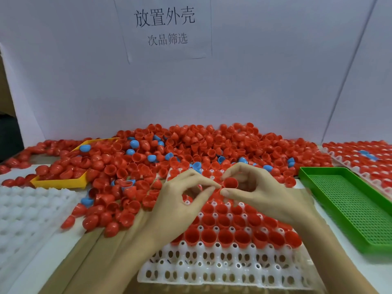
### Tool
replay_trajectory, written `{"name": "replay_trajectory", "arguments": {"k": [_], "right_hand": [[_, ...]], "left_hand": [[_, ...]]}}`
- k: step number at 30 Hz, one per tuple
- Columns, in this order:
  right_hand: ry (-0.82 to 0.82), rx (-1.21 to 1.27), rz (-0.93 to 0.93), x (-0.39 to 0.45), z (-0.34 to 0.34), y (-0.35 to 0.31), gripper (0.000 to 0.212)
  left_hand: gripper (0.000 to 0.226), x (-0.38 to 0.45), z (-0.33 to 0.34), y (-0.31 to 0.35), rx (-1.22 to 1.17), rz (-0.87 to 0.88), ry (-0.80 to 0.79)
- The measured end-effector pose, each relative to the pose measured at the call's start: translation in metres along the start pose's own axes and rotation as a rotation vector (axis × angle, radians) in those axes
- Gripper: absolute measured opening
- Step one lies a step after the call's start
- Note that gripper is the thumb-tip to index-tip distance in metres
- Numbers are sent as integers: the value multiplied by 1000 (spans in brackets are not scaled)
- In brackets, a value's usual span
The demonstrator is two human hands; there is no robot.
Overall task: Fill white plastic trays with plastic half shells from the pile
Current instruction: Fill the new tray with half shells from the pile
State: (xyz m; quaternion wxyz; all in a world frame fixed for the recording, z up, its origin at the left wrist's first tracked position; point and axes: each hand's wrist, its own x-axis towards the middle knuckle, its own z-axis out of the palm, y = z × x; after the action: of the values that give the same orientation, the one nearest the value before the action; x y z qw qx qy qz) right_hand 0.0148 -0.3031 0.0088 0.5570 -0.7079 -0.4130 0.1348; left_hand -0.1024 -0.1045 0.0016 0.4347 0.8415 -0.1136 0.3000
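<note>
A white backboard (pixel 254 81) with a printed paper sign (pixel 165 26) stands behind everything. Beyond both hands, a wide pile of red and blue half shells (pixel 191 149) spreads across the surface (pixel 343 266). Directly beneath the hands lies a white tray (pixel 222 264) stacked on others, its middle rows filled with red shells mouth-up, its near rows bare. Left of the left hand sits an unfilled white tray (pixel 27 213); past that, a yellow tray (pixel 61 182) holds shells. Right of the right hand lies a green perforated tray (pixel 350 202), with another filled tray (pixel 360 160) behind it. The right hand (pixel 265 194) has its grip pinched on one red half shell (pixel 230 183), thumb and forefinger at its rim. The left hand (pixel 180 198) meets that shell with pinched fingertips.
</note>
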Motion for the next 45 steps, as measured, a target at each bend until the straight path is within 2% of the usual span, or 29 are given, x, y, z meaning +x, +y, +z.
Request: {"name": "replay_trajectory", "arguments": {"k": [3, 6, 10, 12, 17, 19, 21, 24, 26, 32, 39, 45], "right_hand": [[34, -52, -27, 0, 7, 2, 34], [51, -123, -37, 0, 12, 0, 39], [-62, -67, -26, -2, 19, 0, 39], [-140, -25, -3, -2, 17, 1, 40], [-272, 96, 27, -2, 11, 0, 38], [-236, 111, 28, -2, 3, 1, 33], [-110, 82, 44, -2, -9, 3, 29], [82, 39, 59, -3, -27, 10, 24], [142, 40, 62, -3, -34, 15, 22], [153, 0, 73, -3, -34, 19, 22], [137, -23, 87, -2, -31, 21, 22], [174, -16, 95, -2, -36, 25, 21]], "left_hand": [[18, 1, -4, 2, -58, -126, -115], [23, 3, -9, -1, -69, -140, -189], [12, 2, -14, -11, 1, -112, -165], [6, 3, -18, -19, -12, -156, -191], [24, 7, -38, -23, -156, -302, -253], [21, 8, -53, -19, -86, -310, -285], [18, 10, -72, -13, -24, -311, -370], [19, 8, -94, -2, 151, -232, -510], [20, -2, -100, 2, 259, -186, -534], [16, -55, -105, 2, 306, -209, -614], [11, -72, -98, -2, 421, -108, -565], [13, -58, -104, -2, 291, -114, -628]]}}
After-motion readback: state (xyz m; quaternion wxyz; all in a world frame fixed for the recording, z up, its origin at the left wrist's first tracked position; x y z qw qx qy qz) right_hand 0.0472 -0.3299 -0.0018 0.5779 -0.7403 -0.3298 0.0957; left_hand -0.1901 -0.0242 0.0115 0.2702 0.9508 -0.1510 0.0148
